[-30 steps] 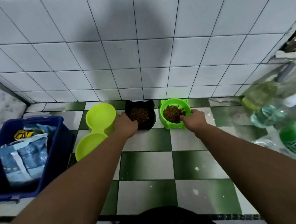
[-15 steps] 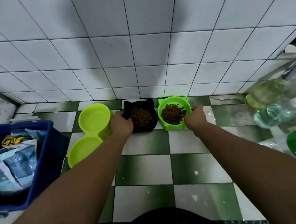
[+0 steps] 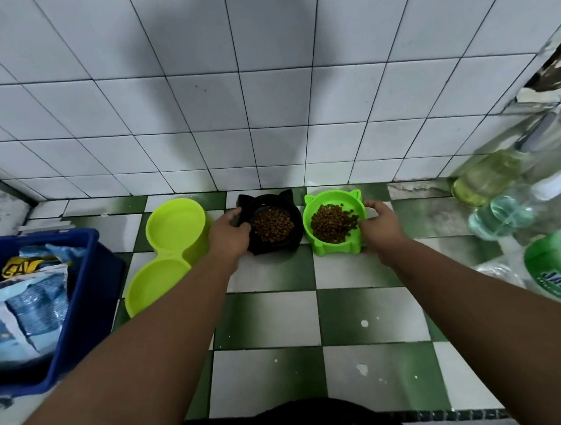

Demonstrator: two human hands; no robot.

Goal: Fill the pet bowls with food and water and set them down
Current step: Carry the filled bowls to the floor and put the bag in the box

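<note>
Against the foot of the white tiled wall, on the green and white chequered tile floor, I saw all the pet dishes in one row, I think so that they do not slide when an animal eats. At the far left stood the dark blue plastic crate with blue printed bags inside, near enough for refilling.

Just beside it lay the lime-yellow double plastic bowl, set at a slant. I could not tell if its two cups held water. Next to it, almost touching, was the black cat-eared plastic bowl, and then, a little apart, the bright green cat-eared plastic bowl. Both sat flat on the floor with their ears toward the wall.

The left hand gripped the left rim of the black bowl, thumb over the edge. The right hand was curled round the right side of the green one. The hands were apart, each on an outer side, which I judged good for nudging both bowls straight.

Brown dry kibble filled both bowls, so the food part seemed done. Some blurred plastic bottles stood at the right.
</note>
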